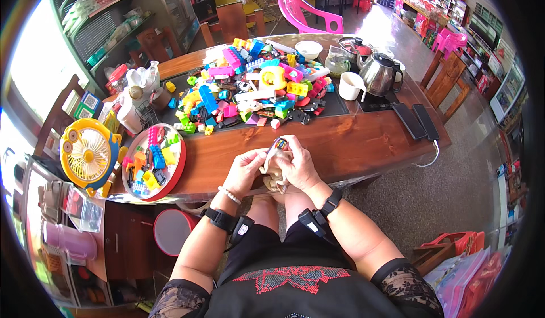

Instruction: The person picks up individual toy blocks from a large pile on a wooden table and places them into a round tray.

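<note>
Both hands meet just over the near edge of the wooden table point(340, 139). My left hand point(248, 169) pinches one side of a cream cloth point(276, 171), which hangs crumpled below the fingers. My right hand point(301, 165) grips the same cloth and a small dark toy point(279, 143) with yellow and blue marks, wrapped partly in it; the toy's lower part is hidden. Beyond the hands lies a big heap of building blocks and toy cars point(247, 90). To the left, a round tray with a red rim point(175, 179) holds several blocks and toy cars.
A yellow toy-shaped fan point(88, 155) stands left of the tray. At the right are a white cup point(351, 86), a steel kettle point(380, 74), a glass pitcher point(337, 61) and two phone-like black devices point(408, 120), one with a white cable. A white bowl point(309, 50) sits behind the heap.
</note>
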The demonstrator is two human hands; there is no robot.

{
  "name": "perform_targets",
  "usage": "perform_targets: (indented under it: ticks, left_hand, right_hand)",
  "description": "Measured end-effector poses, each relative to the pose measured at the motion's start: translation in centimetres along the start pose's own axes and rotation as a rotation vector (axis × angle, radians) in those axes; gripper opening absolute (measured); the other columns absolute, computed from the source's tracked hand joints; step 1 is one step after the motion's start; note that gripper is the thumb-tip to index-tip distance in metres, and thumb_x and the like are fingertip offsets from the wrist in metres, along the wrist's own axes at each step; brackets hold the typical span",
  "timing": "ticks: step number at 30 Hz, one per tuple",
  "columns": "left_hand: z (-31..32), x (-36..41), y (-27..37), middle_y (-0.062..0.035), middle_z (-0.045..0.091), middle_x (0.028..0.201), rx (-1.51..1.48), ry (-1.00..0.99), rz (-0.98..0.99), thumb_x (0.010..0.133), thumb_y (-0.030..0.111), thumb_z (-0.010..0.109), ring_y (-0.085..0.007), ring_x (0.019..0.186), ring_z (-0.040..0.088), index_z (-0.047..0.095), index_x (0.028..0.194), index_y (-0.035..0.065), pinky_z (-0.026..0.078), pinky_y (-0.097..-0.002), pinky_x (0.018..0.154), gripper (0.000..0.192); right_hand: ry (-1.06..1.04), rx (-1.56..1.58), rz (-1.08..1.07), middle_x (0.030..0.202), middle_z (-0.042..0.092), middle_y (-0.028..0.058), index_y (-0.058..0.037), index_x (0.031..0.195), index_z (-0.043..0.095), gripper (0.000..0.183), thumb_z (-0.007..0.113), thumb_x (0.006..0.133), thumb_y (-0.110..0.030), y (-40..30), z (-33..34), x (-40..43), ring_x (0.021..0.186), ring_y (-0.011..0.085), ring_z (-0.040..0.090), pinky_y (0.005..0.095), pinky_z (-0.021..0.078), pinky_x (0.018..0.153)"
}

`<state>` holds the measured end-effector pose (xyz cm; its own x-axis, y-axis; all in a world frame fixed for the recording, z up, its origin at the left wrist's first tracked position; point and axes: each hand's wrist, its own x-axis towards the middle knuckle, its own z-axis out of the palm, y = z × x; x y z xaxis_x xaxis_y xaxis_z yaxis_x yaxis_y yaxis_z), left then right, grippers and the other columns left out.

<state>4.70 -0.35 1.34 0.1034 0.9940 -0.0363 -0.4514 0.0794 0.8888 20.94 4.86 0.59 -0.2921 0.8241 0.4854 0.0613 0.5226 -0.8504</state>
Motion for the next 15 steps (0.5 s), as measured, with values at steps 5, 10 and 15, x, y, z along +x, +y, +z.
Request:
perform_targets:
  ticks: [5,10,15]
  left_hand:
    - [-1.0,0.1,-0.3,-0.0015,0.067,0.101,0.231,-0.027,-0.008,0.096,0.019,0.057,-0.0073,0.086,0.061,0.063,0.117,0.0024,0.05,-0.022,0.076,0.027]
    - [0.0,-0.1,0.2,-0.0046,0.067,0.101,0.267,0.01,-0.001,0.097,0.017,0.055,-0.0092,0.086,0.063,0.063,0.113,-0.0004,0.051,-0.0241,0.076,0.026]
    - [-0.5,0.6,0.0,-0.0075,0.067,0.104,0.09,0.055,-0.019,0.098,0.017,0.052,-0.0125,0.088,0.064,0.061,0.114,-0.003,0.052,-0.0265,0.079,0.027]
  right_hand:
    - [0.037,0.165,0.139,0.078,0.065,0.0145,-0.0018,0.094,0.06,0.02,0.065,0.086,-0.02,0.9,-0.4,0.3,0.074,0.0207,0.065,0.0328,0.0507,0.067]
    - [-0.048,0.023,0.267,0.08,0.066,0.0145,-0.0033,0.095,0.056,0.028,0.074,0.078,-0.016,-1.1,-0.3,0.1,0.08,0.0245,0.068,0.0343,0.0524,0.069]
    - [-0.062,-0.042,0.074,0.09,0.066,0.0164,-0.0054,0.109,0.048,0.046,0.077,0.074,-0.015,-1.4,0.1,-0.1,0.087,0.034,0.067,0.0388,0.053,0.073]
